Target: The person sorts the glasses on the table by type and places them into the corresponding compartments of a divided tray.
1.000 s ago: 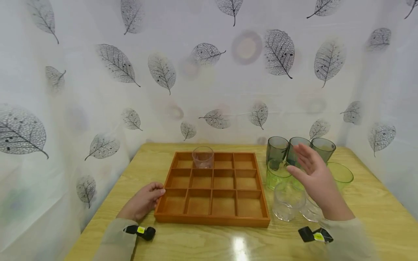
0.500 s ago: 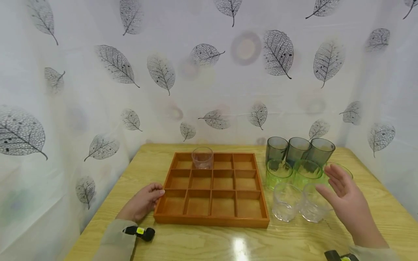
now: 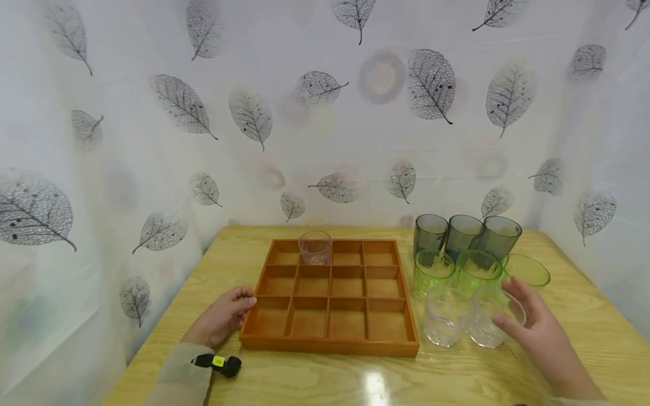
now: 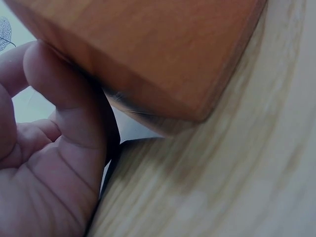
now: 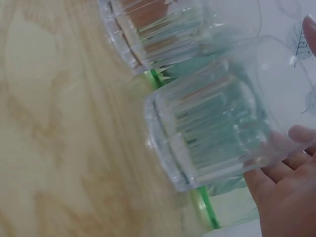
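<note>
My left hand [image 3: 220, 317] grips the left edge of a wooden divided tray [image 3: 330, 345], thumb on top of the rim. In the left wrist view, curled fingers [image 4: 64, 79] press against the tray's side. One clear glass [image 3: 316, 249] stands in a back-row compartment, second from the left. My right hand [image 3: 543, 341] is at the right side of another clear glass [image 3: 486, 324], thumb in front and fingers behind its rim. The right wrist view shows that glass [image 5: 212, 118] upright on the table, with the spread hand beside its upper part.
Left of that glass stands another clear glass [image 3: 444, 318]. Behind are three green glasses, including one in the middle [image 3: 477, 276], and three grey tumblers, one at left [image 3: 430, 231]. A leaf-print curtain [image 3: 330, 129] hangs behind the wooden table [image 3: 284, 378].
My right hand has moved from over the green glasses rightward and down to the right-hand clear glass. My left hand stays on the tray.
</note>
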Action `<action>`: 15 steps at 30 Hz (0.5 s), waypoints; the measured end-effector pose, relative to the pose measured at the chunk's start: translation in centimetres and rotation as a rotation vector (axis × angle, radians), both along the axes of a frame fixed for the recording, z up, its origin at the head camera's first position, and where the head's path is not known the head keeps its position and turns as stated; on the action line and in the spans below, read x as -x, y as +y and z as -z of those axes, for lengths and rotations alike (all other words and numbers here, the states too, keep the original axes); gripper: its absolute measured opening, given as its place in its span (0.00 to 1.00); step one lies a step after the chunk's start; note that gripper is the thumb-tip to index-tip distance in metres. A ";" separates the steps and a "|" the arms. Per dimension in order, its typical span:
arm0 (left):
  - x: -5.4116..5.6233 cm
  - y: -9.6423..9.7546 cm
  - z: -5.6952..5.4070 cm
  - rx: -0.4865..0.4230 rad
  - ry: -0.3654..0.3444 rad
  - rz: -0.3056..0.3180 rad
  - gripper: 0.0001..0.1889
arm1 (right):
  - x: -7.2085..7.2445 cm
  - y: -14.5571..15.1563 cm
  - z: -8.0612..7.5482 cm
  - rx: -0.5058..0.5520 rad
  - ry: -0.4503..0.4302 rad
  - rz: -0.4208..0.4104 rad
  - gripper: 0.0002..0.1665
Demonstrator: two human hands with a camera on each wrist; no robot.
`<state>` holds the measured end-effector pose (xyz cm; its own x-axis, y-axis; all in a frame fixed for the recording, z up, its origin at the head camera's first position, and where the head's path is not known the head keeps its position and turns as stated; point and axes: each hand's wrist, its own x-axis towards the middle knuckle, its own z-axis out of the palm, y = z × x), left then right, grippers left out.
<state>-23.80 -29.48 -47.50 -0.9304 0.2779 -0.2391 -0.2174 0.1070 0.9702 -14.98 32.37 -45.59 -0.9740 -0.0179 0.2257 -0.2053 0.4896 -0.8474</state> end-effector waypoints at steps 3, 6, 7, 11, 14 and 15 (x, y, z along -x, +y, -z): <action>0.0 0.0 0.0 0.003 0.000 0.001 0.11 | 0.3 0.1 0.6 0.020 0.013 -0.031 0.53; 0.0 0.0 -0.1 0.001 -0.004 0.000 0.11 | 0.6 0.1 1.0 0.063 0.022 -0.074 0.55; 0.0 0.0 -0.1 0.000 -0.006 0.001 0.10 | 0.6 0.2 1.2 0.076 0.024 -0.085 0.56; 0.0 0.0 -0.1 -0.006 -0.013 0.003 0.10 | 0.5 0.4 1.5 0.093 0.036 -0.102 0.58; 0.0 0.1 -0.1 -0.004 -0.007 0.005 0.10 | 0.4 0.6 1.7 0.089 0.036 -0.121 0.57; 0.0 0.1 -0.1 -0.003 -0.004 0.007 0.10 | 0.4 0.7 1.8 0.092 0.033 -0.131 0.56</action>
<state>-23.81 -29.41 -47.40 -0.9274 0.2849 -0.2424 -0.2211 0.1055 0.9695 -15.40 33.02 -47.34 -0.9567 -0.1226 0.2641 -0.2911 0.3777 -0.8790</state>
